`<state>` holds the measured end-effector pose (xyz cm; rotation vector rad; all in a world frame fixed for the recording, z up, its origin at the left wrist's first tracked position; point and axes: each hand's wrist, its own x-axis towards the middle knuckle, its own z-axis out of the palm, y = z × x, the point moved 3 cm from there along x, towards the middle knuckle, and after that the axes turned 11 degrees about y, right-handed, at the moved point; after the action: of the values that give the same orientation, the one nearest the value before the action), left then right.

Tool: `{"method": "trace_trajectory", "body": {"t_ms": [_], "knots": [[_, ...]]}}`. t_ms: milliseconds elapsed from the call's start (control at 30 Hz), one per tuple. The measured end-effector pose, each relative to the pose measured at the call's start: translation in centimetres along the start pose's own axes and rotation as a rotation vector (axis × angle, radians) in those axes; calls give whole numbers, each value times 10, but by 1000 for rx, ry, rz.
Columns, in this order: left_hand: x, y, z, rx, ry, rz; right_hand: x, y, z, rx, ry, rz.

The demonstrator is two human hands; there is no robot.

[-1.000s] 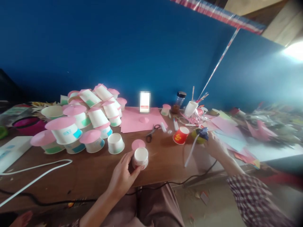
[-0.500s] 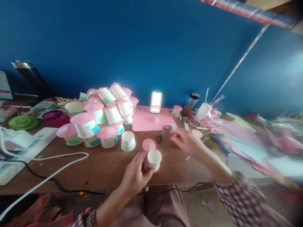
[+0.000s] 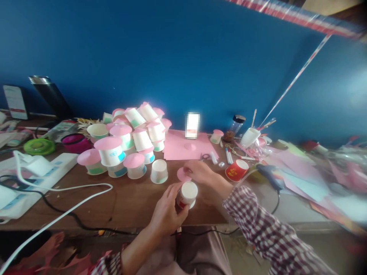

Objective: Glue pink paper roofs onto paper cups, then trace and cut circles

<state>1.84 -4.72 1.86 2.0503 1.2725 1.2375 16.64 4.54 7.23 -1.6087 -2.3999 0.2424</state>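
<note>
My left hand (image 3: 168, 210) is wrapped around a small white paper cup (image 3: 189, 190) standing bottom up near the desk's front edge, with a patch of red print low on its side. Just beyond it, the bent fingertips of my right hand (image 3: 200, 172) are closed on the near right side of a pink paper cone (image 3: 182, 174), partly covering it. To the left stands a single bare paper cup (image 3: 159, 171), also bottom up. A heap of white cups topped with pink paper (image 3: 110, 151) rises farther left.
Pink paper sheets (image 3: 174, 149) lie at the back, with scissors (image 3: 205, 156) by their edge, partly hidden. On the right are a red paper cup (image 3: 237, 170), markers (image 3: 228, 156), a glue gun (image 3: 269, 176) and loose paper. A white power strip (image 3: 61, 168) with cables lies left.
My right hand has moved left and nearer, from beside the scissors to the pink paper cone. The red cup that its arm mostly hid now shows. My left hand keeps hold of the cup.
</note>
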Motion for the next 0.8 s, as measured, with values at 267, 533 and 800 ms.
{"method": "trace_trajectory", "body": {"t_ms": [267,533,800], "knots": [[-4,-5,1,28,26,-34,2,2,-3,33,39,-11],[-4,-4,-3,-45,76,-12,4,-1,-2,93,85,1],[18,9,-27,-270,344,-163,-10,0,-43,321,358,-41]]}}
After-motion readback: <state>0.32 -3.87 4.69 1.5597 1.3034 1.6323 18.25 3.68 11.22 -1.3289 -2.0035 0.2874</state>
